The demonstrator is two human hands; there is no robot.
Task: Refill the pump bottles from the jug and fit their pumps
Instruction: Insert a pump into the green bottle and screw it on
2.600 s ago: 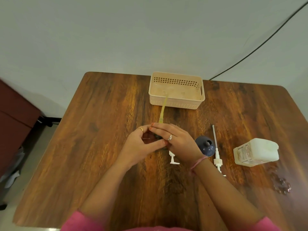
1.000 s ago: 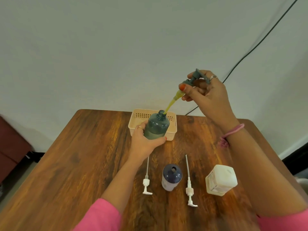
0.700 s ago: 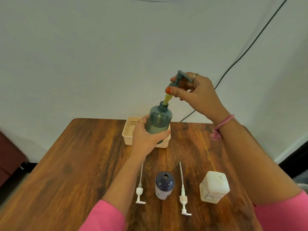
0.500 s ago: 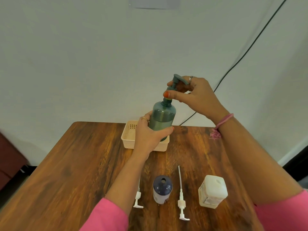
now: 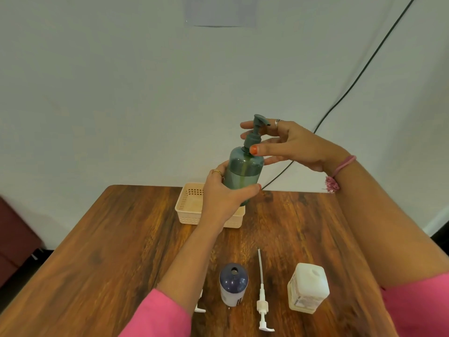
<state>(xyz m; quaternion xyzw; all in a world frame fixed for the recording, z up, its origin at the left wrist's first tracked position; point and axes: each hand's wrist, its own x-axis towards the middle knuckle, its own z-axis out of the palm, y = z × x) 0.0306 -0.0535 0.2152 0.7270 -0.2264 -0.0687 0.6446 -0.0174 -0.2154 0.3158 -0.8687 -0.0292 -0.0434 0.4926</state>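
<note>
My left hand (image 5: 222,198) grips a translucent green bottle (image 5: 244,175) and holds it upright above the table, in front of the basket. A green pump (image 5: 254,133) sits on the bottle's neck, its tube inside. My right hand (image 5: 291,144) pinches the pump's collar, thumb in front and fingers behind. A dark blue bottle (image 5: 233,285) with an open neck stands near the front edge. One white pump (image 5: 262,301) lies to its right. A second white pump (image 5: 199,310) is mostly hidden behind my left forearm. The white jug (image 5: 308,288) stands further right.
A beige plastic basket (image 5: 188,207) sits at the back middle of the wooden table (image 5: 121,239). A dark cable (image 5: 352,83) runs down the wall behind. A dark red piece of furniture (image 5: 14,234) stands left of the table.
My right hand lowered the green pump's tube into the green bottle until the pump sat on the neck. My left hand raised the bottle a little.
</note>
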